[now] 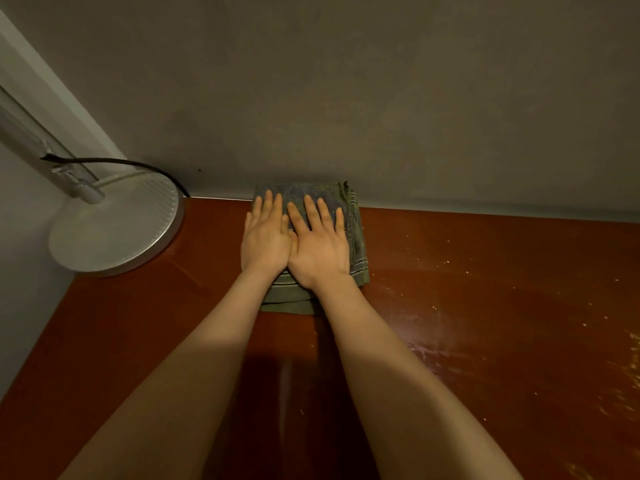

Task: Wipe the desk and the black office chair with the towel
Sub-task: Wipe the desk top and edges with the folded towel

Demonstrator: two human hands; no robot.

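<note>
Head view. The folded towel (356, 237), grey-green with dark stripes near its edges, lies flat on the reddish-brown desk (485, 306), its far edge against the grey wall (346, 81). Both hands rest palm-down on top of it, side by side and touching at the thumbs. The left hand (265, 237) covers the left portion of the towel; the right hand (320, 245) covers the centre and right. All fingers are extended, slightly spread and flat against the cloth; neither hand curls around it. Towel edges show beyond the fingertips, along the right side and below the wrists.

To the left, near the towel but apart from it, the round silver base of a desk lamp (114, 230) stands in the desk corner, with a black cable (138, 164) running behind it. The desk surface to the right of the towel carries pale specks and streaks (433, 327).
</note>
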